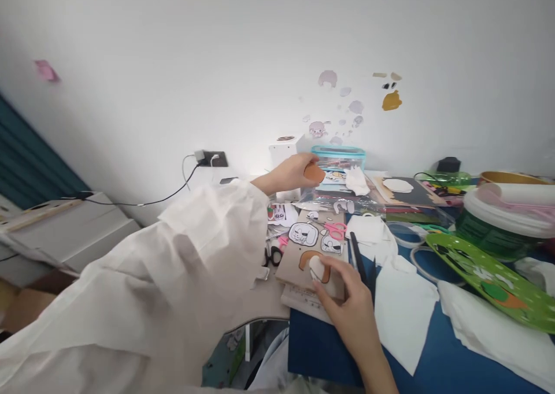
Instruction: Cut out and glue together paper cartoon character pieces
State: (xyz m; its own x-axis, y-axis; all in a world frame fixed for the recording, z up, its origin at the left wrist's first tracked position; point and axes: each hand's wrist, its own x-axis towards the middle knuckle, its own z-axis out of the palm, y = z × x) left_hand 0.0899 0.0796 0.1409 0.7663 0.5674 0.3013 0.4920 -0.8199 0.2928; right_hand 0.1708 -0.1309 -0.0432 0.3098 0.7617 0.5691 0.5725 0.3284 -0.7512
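Observation:
My left hand (289, 173) reaches out towards the wall, its fingers closed on an orange-brown rounded cutout (314, 174). My right hand (352, 293) pinches a small white paper cutout (317, 267) between thumb and fingers. Beneath that cutout, a brown curved shape (306, 260) lies on a grey-brown board (291, 271). Farther up the board are black-and-white drawn cutouts (303, 234) and pink-handled scissors (335, 230). A black pen-like tool (358, 255) rests just right of the board.
White tissues (405, 307) spread over the blue mat (318, 348). To the right are a green tray (494, 278) and a large tub (511, 215). A clear zip pouch (338, 157) stands by the wall. Black-handled scissors (273, 256) lie left of the board.

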